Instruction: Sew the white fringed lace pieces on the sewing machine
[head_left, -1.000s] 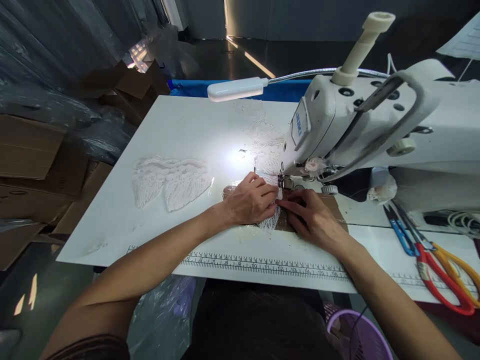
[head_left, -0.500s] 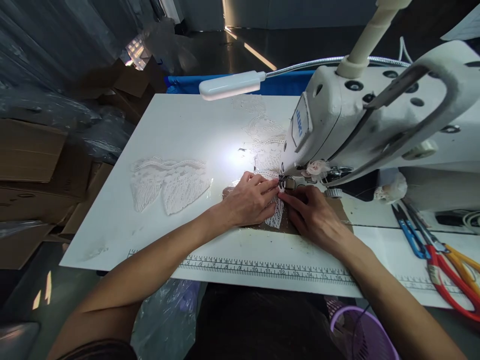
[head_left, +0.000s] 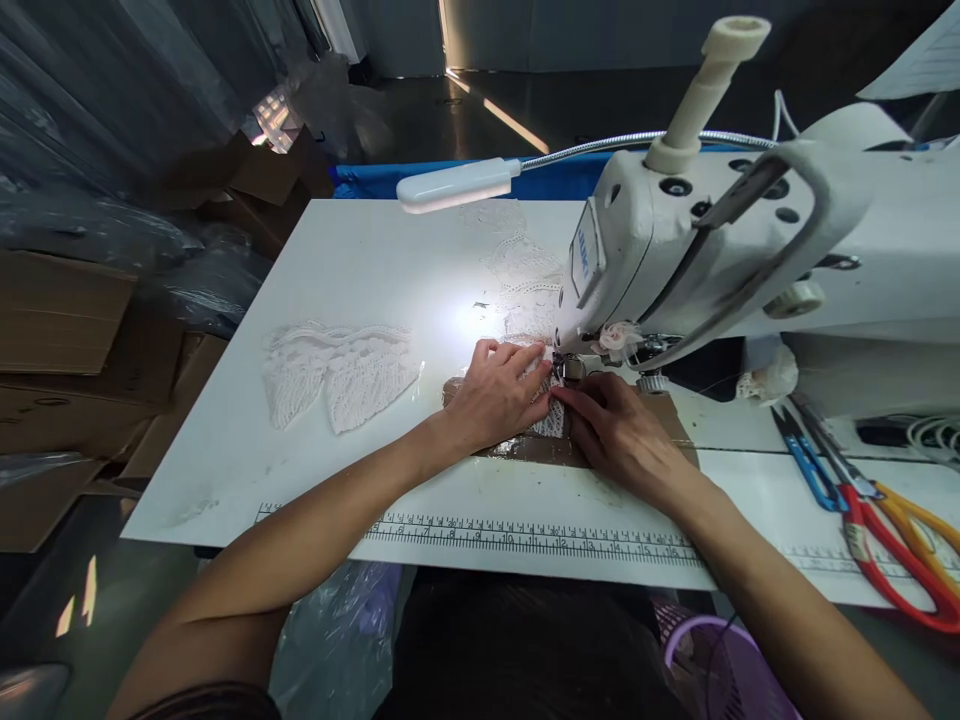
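My left hand (head_left: 499, 395) lies palm-down on a white lace piece (head_left: 550, 420), fingers stretched toward the presser foot (head_left: 570, 368) of the white sewing machine (head_left: 720, 250). My right hand (head_left: 619, 430) rests on the other side, its fingertips pressing the lace just in front of the foot. The lace runs under the foot and trails out behind the machine (head_left: 525, 270). Both hands sit on a brown patch of the table (head_left: 525, 448).
A pile of white lace pieces (head_left: 337, 365) lies left on the white table (head_left: 360, 270). A gooseneck lamp (head_left: 450, 185) lights the needle area. Blue snips (head_left: 806, 460) and red and orange scissors (head_left: 892, 540) lie right. A ruler strip (head_left: 525, 535) runs along the front edge. Cardboard boxes (head_left: 60, 330) stand left.
The lace has fed farther under the foot, so less of it shows in front of my hands. Both hands have crept toward the needle.
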